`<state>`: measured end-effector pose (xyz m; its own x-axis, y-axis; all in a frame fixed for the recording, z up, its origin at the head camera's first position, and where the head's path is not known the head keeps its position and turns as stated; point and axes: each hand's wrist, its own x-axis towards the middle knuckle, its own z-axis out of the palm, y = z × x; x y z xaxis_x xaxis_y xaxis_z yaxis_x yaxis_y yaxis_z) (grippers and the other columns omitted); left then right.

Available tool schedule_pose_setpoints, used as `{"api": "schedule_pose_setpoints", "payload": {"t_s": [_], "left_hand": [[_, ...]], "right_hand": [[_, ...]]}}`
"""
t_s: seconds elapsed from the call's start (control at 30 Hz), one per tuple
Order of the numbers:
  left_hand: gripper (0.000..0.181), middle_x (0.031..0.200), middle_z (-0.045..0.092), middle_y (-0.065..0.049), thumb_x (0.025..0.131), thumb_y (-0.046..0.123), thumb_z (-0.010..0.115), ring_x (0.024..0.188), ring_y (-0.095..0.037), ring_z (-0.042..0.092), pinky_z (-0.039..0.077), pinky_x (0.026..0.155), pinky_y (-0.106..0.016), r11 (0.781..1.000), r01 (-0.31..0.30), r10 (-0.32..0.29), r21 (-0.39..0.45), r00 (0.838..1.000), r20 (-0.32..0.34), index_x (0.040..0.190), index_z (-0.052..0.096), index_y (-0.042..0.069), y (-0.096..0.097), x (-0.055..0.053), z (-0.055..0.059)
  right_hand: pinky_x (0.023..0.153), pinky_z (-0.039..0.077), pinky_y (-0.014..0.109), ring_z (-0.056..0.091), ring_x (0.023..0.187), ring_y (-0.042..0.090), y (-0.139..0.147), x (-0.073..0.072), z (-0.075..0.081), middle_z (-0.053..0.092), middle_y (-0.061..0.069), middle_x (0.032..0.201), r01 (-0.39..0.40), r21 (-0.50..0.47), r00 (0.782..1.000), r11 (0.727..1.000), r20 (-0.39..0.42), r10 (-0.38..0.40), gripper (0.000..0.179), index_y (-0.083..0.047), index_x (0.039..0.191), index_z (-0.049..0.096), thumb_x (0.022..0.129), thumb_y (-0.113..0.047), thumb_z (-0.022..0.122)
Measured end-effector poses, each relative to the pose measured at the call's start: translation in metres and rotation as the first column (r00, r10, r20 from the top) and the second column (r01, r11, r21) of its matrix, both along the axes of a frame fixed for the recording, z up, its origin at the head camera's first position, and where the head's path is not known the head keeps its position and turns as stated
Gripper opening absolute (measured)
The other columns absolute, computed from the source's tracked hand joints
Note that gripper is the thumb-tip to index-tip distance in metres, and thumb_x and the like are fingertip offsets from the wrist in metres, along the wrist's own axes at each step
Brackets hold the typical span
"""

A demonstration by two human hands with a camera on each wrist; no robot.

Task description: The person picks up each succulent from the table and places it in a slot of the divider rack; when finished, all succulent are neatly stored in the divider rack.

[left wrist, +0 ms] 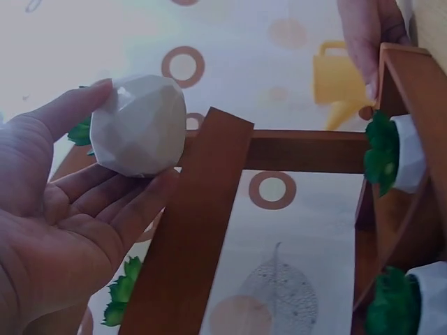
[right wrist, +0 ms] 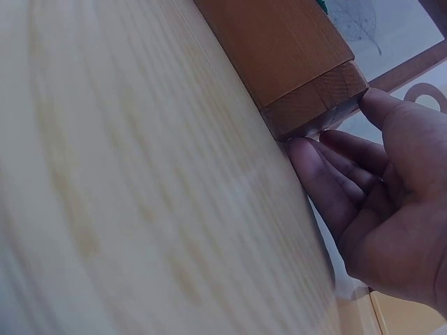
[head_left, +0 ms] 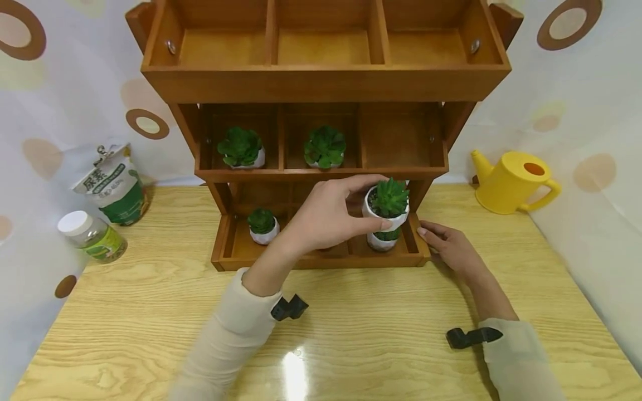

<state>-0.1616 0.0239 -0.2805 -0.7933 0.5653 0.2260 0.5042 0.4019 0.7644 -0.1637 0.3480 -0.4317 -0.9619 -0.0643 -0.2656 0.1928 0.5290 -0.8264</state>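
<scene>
A white faceted pot with a spiky green succulent (head_left: 393,199) is held in my left hand (head_left: 326,214), thumb on the near side and fingers behind. The left wrist view shows the pot's pale underside (left wrist: 140,129) between thumb and fingers. It is raised over the right part of the wooden shelf's (head_left: 321,262) lowest tier, overlapping another potted succulent (head_left: 385,239) there. My right hand (head_left: 453,250) grips the bottom tier's right end, thumb at the rim and fingers along the outer side. In the right wrist view its fingertips (right wrist: 304,150) are by the lower corner.
Two potted succulents (head_left: 241,147) (head_left: 325,147) stand in the middle tier, and a small one (head_left: 263,225) sits at lower left. Left of the shelf are a clipped bag (head_left: 115,186) and a white-lidded jar (head_left: 92,236). A yellow watering can (head_left: 514,184) stands right.
</scene>
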Motion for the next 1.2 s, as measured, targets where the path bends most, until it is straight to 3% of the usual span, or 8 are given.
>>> {"api": "schedule_pose_setpoints", "payload": {"t_s": [0.13,0.23,0.43,0.57,0.97,1.2], "left_hand": [[0.066,0.137,0.065,0.007,0.083,0.041,0.083,0.117,-0.009,0.063,0.052,0.102,-0.038,1.0,-0.006,0.006,-0.01,1.0,-0.023,0.143,0.059,0.028,-0.001,-0.003,0.011],[0.066,0.136,0.066,0.006,0.084,0.04,0.082,0.12,-0.011,0.062,0.052,0.101,-0.036,1.0,-0.014,0.014,-0.011,0.999,-0.037,0.144,0.058,0.026,-0.001,-0.006,0.021],[0.066,0.125,0.069,0.002,0.085,0.035,0.082,0.104,-0.012,0.066,0.054,0.087,-0.026,0.999,-0.036,0.037,0.015,0.997,-0.071,0.144,0.057,0.021,0.008,-0.017,0.042],[0.065,0.127,0.067,0.001,0.086,0.033,0.082,0.103,-0.011,0.064,0.053,0.086,-0.025,0.998,-0.068,0.068,0.004,0.995,-0.08,0.144,0.056,0.02,0.02,-0.027,0.052],[0.066,0.142,0.061,0.003,0.089,0.035,0.077,0.123,-0.013,0.06,0.05,0.099,-0.025,0.979,-0.171,0.16,-0.114,0.982,-0.1,0.148,0.052,0.02,0.06,-0.064,0.054],[0.068,0.142,0.061,0.0,0.09,0.037,0.076,0.121,-0.015,0.062,0.051,0.099,-0.026,0.966,-0.176,0.152,-0.188,0.979,-0.137,0.149,0.05,0.016,0.072,-0.071,0.052]], "right_hand": [[0.091,0.056,0.021,0.056,0.133,0.029,0.001,0.002,-0.001,0.045,0.018,0.156,0.002,-0.028,1.0,1.0,0.003,-0.002,0.074,-0.011,0.159,0.035,0.103,-0.057,0.046],[0.092,0.057,0.024,0.056,0.133,0.031,0.002,0.002,-0.003,0.043,0.018,0.158,-0.001,-0.039,1.0,0.999,0.012,0.001,0.073,-0.011,0.159,0.033,0.103,-0.057,0.046],[0.094,0.057,0.028,0.053,0.136,0.035,0.003,0.002,-0.004,0.042,0.018,0.158,-0.002,-0.032,1.0,0.999,0.012,0.002,0.073,-0.012,0.16,0.032,0.103,-0.057,0.045],[0.094,0.057,0.03,0.054,0.135,0.035,0.004,0.002,-0.004,0.044,0.019,0.157,-0.005,-0.032,1.0,0.999,0.009,0.005,0.073,-0.012,0.16,0.033,0.103,-0.057,0.045],[0.095,0.057,0.033,0.053,0.136,0.037,0.001,0.0,-0.006,0.041,0.02,0.159,0.004,-0.065,1.0,0.998,0.02,-0.003,0.074,-0.011,0.16,0.032,0.103,-0.056,0.047],[0.097,0.057,0.035,0.052,0.137,0.037,0.003,-0.001,-0.005,0.041,0.018,0.159,0.017,-0.06,1.0,0.998,0.022,-0.015,0.079,-0.01,0.16,0.033,0.1,-0.06,0.048]]}}
